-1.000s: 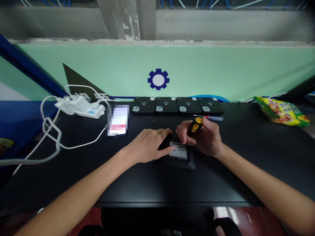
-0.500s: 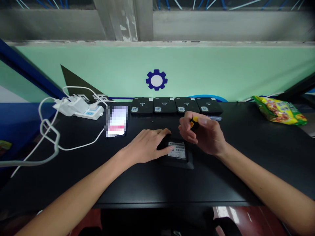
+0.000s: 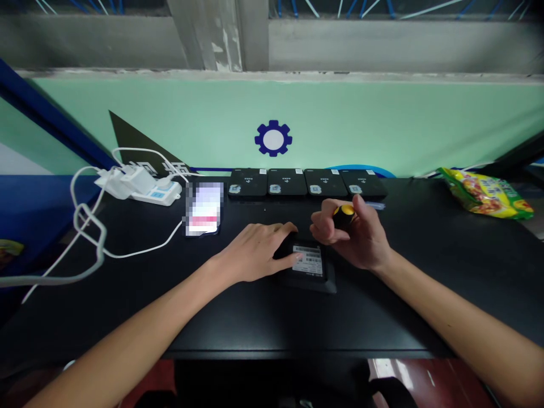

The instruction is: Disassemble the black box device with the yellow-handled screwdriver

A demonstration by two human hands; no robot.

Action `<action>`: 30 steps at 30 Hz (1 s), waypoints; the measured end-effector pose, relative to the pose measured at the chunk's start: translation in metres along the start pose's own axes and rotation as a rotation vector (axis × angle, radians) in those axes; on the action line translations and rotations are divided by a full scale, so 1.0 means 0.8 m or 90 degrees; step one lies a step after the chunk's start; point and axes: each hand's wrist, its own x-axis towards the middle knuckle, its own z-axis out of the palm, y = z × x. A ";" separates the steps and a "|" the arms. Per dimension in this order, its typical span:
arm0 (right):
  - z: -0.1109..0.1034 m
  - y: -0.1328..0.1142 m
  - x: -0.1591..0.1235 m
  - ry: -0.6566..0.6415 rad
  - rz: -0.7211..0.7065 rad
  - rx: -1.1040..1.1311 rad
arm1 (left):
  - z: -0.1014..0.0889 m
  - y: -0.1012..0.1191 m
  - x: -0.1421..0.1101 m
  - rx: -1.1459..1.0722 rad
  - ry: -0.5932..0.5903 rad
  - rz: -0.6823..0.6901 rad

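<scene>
A black box [image 3: 326,282] lies on the black table with a white printed label [image 3: 309,260] on its upper face. My left hand [image 3: 260,254] grips it from the left, thumb on the label and fingers over the far edge. Above the box's right side, my right hand [image 3: 355,235] is closed around a screwdriver [image 3: 345,212] with a black-and-yellow handle. The handle's yellow end shows between my fingers; its shaft and tip are hidden.
Several similar black boxes [image 3: 286,182] form a row along the wall. Left of them lie a lit phone [image 3: 205,208] and a white power strip [image 3: 158,192] with looping cables [image 3: 102,238]. A clear plastic piece [image 3: 376,205] and a snack bag [image 3: 487,192] are to the right.
My right hand has turned the screwdriver's handle, and my thumb has lifted off to the right, so more of its yellow end shows. My left hand and the box keep their places.
</scene>
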 end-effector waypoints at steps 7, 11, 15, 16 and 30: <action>0.000 -0.002 0.002 0.001 -0.011 0.017 | 0.002 0.000 0.000 0.000 0.007 0.002; -0.004 -0.001 0.003 0.005 -0.011 0.023 | 0.003 -0.001 -0.001 -0.001 0.010 0.004; -0.005 0.000 0.000 0.005 0.004 0.036 | 0.003 -0.001 0.000 -0.001 0.011 0.003; -0.005 0.000 0.000 0.004 0.006 0.036 | 0.003 -0.001 0.000 0.000 0.009 0.003; -0.003 -0.002 0.002 -0.028 0.005 0.032 | 0.002 -0.001 -0.001 0.001 0.009 0.004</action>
